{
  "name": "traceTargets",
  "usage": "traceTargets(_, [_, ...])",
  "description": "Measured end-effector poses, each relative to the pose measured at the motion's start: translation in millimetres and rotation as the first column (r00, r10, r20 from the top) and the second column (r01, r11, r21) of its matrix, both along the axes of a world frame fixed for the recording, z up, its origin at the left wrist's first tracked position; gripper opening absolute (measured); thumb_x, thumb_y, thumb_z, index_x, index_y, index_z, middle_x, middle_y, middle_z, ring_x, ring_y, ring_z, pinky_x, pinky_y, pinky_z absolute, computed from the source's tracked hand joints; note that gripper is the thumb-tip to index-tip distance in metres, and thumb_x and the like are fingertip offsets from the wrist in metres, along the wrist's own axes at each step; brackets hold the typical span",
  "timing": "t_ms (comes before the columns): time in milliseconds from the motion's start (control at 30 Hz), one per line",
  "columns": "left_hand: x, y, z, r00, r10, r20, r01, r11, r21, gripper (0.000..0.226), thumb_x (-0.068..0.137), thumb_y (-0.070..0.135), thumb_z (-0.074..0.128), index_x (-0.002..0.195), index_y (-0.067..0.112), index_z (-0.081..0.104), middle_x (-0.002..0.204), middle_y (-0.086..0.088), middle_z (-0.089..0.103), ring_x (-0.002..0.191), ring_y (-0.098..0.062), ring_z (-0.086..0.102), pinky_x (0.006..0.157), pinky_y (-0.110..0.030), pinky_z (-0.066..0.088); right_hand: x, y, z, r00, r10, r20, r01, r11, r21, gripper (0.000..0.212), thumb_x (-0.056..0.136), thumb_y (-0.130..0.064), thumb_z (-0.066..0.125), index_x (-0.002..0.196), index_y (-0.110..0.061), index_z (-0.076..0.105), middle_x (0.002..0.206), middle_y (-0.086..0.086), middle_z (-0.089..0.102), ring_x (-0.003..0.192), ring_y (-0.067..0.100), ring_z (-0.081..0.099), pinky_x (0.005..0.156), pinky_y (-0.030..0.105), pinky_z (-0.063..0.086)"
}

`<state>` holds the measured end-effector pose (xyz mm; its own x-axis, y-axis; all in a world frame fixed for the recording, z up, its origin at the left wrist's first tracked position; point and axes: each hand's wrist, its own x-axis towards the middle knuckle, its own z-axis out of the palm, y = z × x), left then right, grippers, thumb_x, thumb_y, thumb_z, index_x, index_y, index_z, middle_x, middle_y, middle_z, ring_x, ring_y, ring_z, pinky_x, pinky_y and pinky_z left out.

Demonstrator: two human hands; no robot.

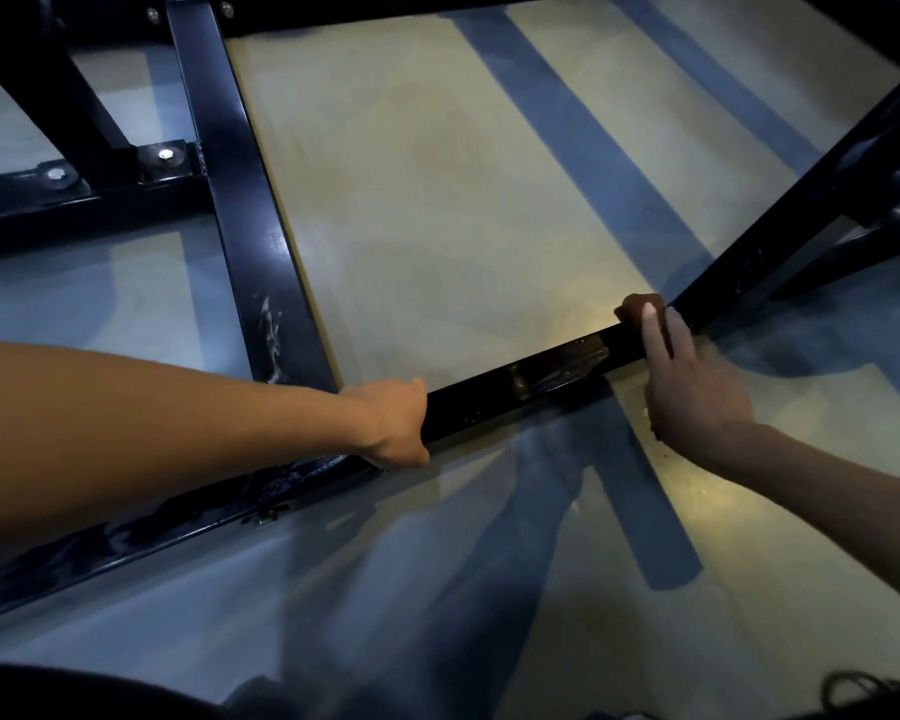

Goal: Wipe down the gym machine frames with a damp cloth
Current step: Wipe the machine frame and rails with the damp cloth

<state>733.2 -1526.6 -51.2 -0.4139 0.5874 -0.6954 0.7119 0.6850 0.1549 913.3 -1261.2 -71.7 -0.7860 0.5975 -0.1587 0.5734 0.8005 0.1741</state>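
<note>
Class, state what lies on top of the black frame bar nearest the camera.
Both hands: left hand grips it, right hand curls over it. No cloth shows; one under the fingers cannot be ruled out.

Black frame bar (479,402) low over floor, slanting, scuffed midway.
</note>
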Motion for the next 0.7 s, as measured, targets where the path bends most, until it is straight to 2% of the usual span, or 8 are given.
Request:
traceTargets(100, [-3, 0, 2, 0.999, 0.042, 0.015, -0.042, 0.999, 0.01, 0.067, 0.091, 0.037, 0.07, 0.138, 0.007, 0.033, 0.088, -0.002, 0.057, 0.087, -0.026, 0.061, 0.055, -0.031, 0.043, -13, -51, -2, 1.0, 0.021, -0.015, -0.024, 0.983, -0.18, 0.098, 0.095, -0.015, 0.057, 0.163, -0.023, -0.013, 0.171, 0.002, -0.013, 0.132, 0.039, 0.053, 0.09, 0.046, 0.052])
traceTargets(167, [-3, 0, 2, 0.999, 0.053, -0.002, -0.053, 0.998, 0.021, 0.084, 0.089, 0.04, 0.072, 0.148, 0.006, 0.023, 0.093, -0.004, 0.061, 0.09, -0.028, 0.063, 0.058, -0.031, 0.044, -22, -106, -2, 0.981, 0.193, 0.004, -0.184, 0.94, -0.287, 0.097, 0.096, -0.013, 0.052, 0.161, -0.027, -0.019, 0.169, -0.002, -0.026, 0.137, 0.035, 0.049, 0.091, 0.042, 0.05])
traceTargets(267, [-6, 2, 0, 0.998, 0.058, 0.006, -0.059, 0.997, 0.041, 0.087, 0.086, 0.036, 0.076, 0.148, 0.005, 0.023, 0.105, -0.01, 0.063, 0.097, -0.03, 0.063, 0.065, -0.031, 0.045, -24, -174, 4, 0.9, 0.434, 0.038, -0.38, 0.826, -0.416, 0.094, 0.098, -0.006, 0.047, 0.161, -0.026, -0.02, 0.165, 0.0, -0.036, 0.133, 0.034, 0.046, 0.078, 0.041, 0.046])
traceTargets(400, [-10, -1, -6, 0.998, 0.068, 0.015, -0.069, 0.996, 0.061, 0.078, 0.081, 0.04, 0.079, 0.137, 0.011, 0.034, 0.092, -0.002, 0.056, 0.086, -0.027, 0.061, 0.069, -0.036, 0.054, -20, -155, 0, 0.823, 0.563, 0.074, -0.527, 0.806, -0.272, 0.087, 0.097, 0.0, 0.031, 0.157, -0.02, -0.029, 0.162, 0.006, -0.042, 0.116, 0.032, 0.048, 0.064, 0.04, 0.038])
traceTargets(467, [-10, -3, -9, 0.999, 0.049, 0.001, -0.049, 0.997, 0.057, 0.079, 0.083, 0.045, 0.077, 0.141, 0.012, 0.035, 0.097, -0.003, 0.059, 0.091, -0.027, 0.063, 0.074, -0.039, 0.056, -9, -112, -9, 0.838, 0.539, 0.088, -0.526, 0.84, -0.135, 0.09, 0.093, -0.001, 0.03, 0.155, -0.02, -0.032, 0.161, 0.006, -0.043, 0.114, 0.034, 0.053, 0.063, 0.041, 0.043])
traceTargets(533, [-10, -4, -7, 0.999, 0.029, 0.013, -0.03, 0.999, 0.043, 0.07, 0.086, 0.045, 0.075, 0.137, 0.012, 0.041, 0.104, -0.004, 0.063, 0.094, -0.027, 0.063, 0.071, -0.038, 0.053, 6, -64, -14, 0.893, 0.433, 0.122, -0.436, 0.9, -0.004, 0.091, 0.094, -0.006, 0.037, 0.158, -0.019, -0.028, 0.163, 0.007, -0.041, 0.118, 0.034, 0.057, 0.068, 0.042, 0.052])
traceTargets(633, [-9, -1, -3, 0.999, 0.014, 0.035, -0.015, 1.0, 0.024, 0.05, 0.089, 0.04, 0.072, 0.122, 0.008, 0.055, 0.107, -0.009, 0.068, 0.095, -0.028, 0.066, 0.064, -0.034, 0.05, 22, -3, -9, 0.987, 0.141, 0.074, -0.146, 0.986, 0.076, 0.095, 0.097, -0.008, 0.044, 0.158, -0.017, -0.029, 0.167, 0.007, -0.032, 0.12, 0.035, 0.056, 0.075, 0.043, 0.059])
traceTargets(700, [-7, 0, -1, 1.0, -0.008, 0.03, 0.008, 1.0, 0.016, 0.044, 0.09, 0.037, 0.072, 0.117, 0.006, 0.061, 0.107, -0.011, 0.07, 0.095, -0.029, 0.067, 0.065, -0.034, 0.051, 20, 11, -6, 1.0, -0.002, 0.023, 0.001, 0.999, 0.049, 0.103, 0.094, -0.006, 0.056, 0.159, -0.015, -0.023, 0.17, 0.008, -0.022, 0.119, 0.039, 0.057, 0.078, 0.045, 0.058])
